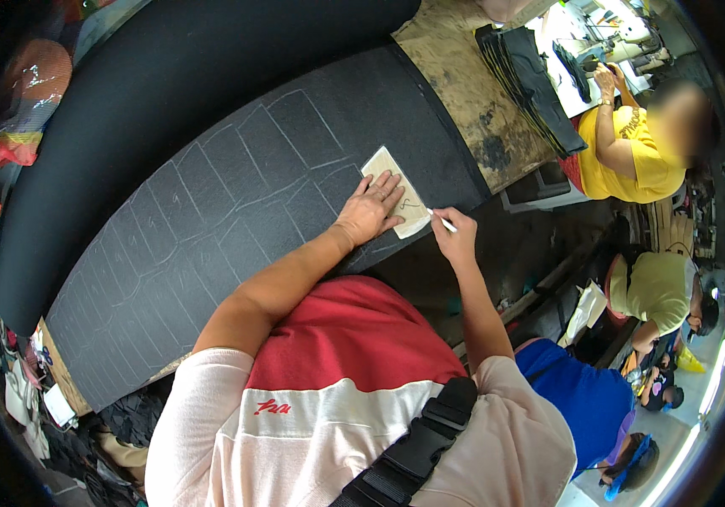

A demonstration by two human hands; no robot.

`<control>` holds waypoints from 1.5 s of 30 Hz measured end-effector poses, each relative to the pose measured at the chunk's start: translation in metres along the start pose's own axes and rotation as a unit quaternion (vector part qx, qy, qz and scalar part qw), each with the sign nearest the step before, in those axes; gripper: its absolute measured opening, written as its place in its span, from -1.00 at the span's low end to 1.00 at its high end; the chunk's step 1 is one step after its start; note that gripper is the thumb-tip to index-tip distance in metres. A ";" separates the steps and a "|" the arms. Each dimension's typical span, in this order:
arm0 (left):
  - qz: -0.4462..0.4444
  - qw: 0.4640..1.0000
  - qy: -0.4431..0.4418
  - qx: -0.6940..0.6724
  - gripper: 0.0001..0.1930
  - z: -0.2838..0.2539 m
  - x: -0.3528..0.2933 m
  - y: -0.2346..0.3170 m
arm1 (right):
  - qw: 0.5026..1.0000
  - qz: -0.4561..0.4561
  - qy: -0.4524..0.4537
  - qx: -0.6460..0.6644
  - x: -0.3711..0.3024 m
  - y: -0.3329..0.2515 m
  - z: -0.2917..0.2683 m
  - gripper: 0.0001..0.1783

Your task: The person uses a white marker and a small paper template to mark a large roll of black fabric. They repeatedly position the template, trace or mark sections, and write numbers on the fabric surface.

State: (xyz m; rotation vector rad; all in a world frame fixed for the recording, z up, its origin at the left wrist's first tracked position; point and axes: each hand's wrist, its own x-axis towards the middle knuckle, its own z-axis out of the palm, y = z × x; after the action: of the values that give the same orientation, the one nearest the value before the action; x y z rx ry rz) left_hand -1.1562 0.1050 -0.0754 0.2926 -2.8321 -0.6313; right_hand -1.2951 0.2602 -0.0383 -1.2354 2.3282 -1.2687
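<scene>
A sheet of black material [236, 245] lies spread on the table, covered with rows of pale outlined shapes. On its right part rests a cream, roughly rectangular pattern template [414, 221] with a handwritten mark. My left hand [368, 209] presses flat on the template, its fingers spread. Pinched in my right hand [456, 237] is a white marking pencil [444, 221], its tip at the template's right edge. Whether the white stick is chalk or a pencil is hard to make out.
A thick black roll [143, 135] lies along the table's far side. Beyond the sheet is the worn wooden tabletop [485, 127] with stacked dark pieces [531, 84]. A person in yellow [632, 152] works at a machine; others sit at the right. Fabric scraps [126, 431] lie lower left.
</scene>
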 end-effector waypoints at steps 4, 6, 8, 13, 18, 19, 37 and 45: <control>-0.002 1.000 0.000 0.001 -0.35 0.002 0.000 0.002 | 0.997 0.063 0.038 0.000 -0.016 0.002 -0.003 -0.91; -0.006 1.000 -0.003 0.008 -0.35 0.002 0.001 0.001 | 0.997 0.024 0.037 -0.065 -0.016 -0.005 0.006 -0.91; -0.005 1.000 0.004 0.011 -0.36 0.002 0.000 0.001 | 0.980 -0.034 0.015 -0.194 -0.022 -0.018 0.015 -0.89; -0.003 1.000 -0.009 0.004 -0.37 0.003 0.001 -0.001 | 0.989 0.010 -0.143 -0.023 -0.042 -0.063 0.040 -0.92; -0.025 0.998 -0.023 0.060 -0.39 -0.023 0.027 -0.042 | 0.981 0.068 -0.049 0.175 0.020 -0.063 0.023 -0.93; -0.048 0.995 -0.025 0.085 -0.39 -0.033 0.036 -0.059 | 0.977 0.076 -0.025 0.199 0.037 -0.060 0.022 -0.93; -0.047 0.998 -0.012 0.033 -0.34 -0.072 0.050 -0.146 | 0.979 -0.020 -0.177 0.099 0.247 -0.070 0.176 -0.84; -0.065 0.998 0.017 0.021 -0.38 -0.068 0.047 -0.142 | 0.997 -0.006 -0.078 -0.018 0.270 -0.071 0.180 -0.86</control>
State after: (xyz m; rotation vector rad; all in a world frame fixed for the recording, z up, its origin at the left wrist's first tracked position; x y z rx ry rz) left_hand -1.1625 -0.0590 -0.0695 0.4928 -2.8146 -0.5859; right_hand -1.3269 -0.0711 -0.0406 -1.3127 2.2447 -1.0956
